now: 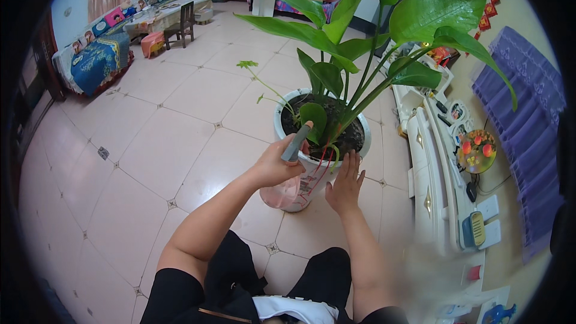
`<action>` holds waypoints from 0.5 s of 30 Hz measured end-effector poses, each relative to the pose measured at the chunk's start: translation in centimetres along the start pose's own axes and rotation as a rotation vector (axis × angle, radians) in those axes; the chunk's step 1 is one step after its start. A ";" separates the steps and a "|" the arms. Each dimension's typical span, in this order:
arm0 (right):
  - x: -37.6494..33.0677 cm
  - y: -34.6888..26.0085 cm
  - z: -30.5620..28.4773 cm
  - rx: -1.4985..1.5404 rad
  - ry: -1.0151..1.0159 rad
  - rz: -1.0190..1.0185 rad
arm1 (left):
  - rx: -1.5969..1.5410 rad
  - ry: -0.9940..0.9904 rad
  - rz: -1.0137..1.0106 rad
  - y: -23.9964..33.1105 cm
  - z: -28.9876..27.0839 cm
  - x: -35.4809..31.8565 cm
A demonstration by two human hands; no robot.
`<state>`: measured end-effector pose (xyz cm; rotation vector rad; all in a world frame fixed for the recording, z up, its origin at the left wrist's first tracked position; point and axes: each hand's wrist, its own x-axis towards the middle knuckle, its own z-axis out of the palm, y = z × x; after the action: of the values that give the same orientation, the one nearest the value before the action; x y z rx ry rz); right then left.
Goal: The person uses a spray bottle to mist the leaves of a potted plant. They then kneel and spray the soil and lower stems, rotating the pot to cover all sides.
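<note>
Black clothes [174,297] fill the bottom edge, closest to the lens, with two bare forearms reaching out past the knees. Left hand [276,165] is wrapped around the neck of a see-through pinkish spray bottle [281,195] with a grey head, so that one's clearly full. Bottle's long axis tilts: body hangs low on the near-left side, outside the pot [278,121], and the head angles up and away, slightly right, so its orange nozzle [309,124] points in over the near-left rim. Stems of the big leafy plant [429,15] come up just beyond and to the right of that nozzle, with one low roundish leaf [314,119] right by the tip (can't tell if they touch). Right hand [345,187] is empty, fingers loosely spread, at the near-right rim beside the soil [348,144]; can't tell if it's pressing or just resting. So left's got the bottle, right's the free one. Pot itself stands on the tiled floor [198,162], left of a long white cabinet [427,174], which is well apart from both hands.
</note>
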<state>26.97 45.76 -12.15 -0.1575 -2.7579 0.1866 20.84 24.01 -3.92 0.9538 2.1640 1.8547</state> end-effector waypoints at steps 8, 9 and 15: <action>0.0 0.1 0.3 -0.013 0.021 -0.003 | -0.183 -0.049 -0.032 -1.2 -3.8 1.0; 0.0 0.0 0.3 -0.012 0.022 -0.002 | -0.191 -0.047 0.009 -1.7 -4.1 1.3; 0.1 -0.3 0.3 -0.015 0.008 0.023 | -0.217 -0.025 0.076 -2.8 -5.8 3.2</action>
<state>26.79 45.49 -12.32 -0.1931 -2.7508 0.1705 14.49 20.74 -4.27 1.0177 1.8883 2.0489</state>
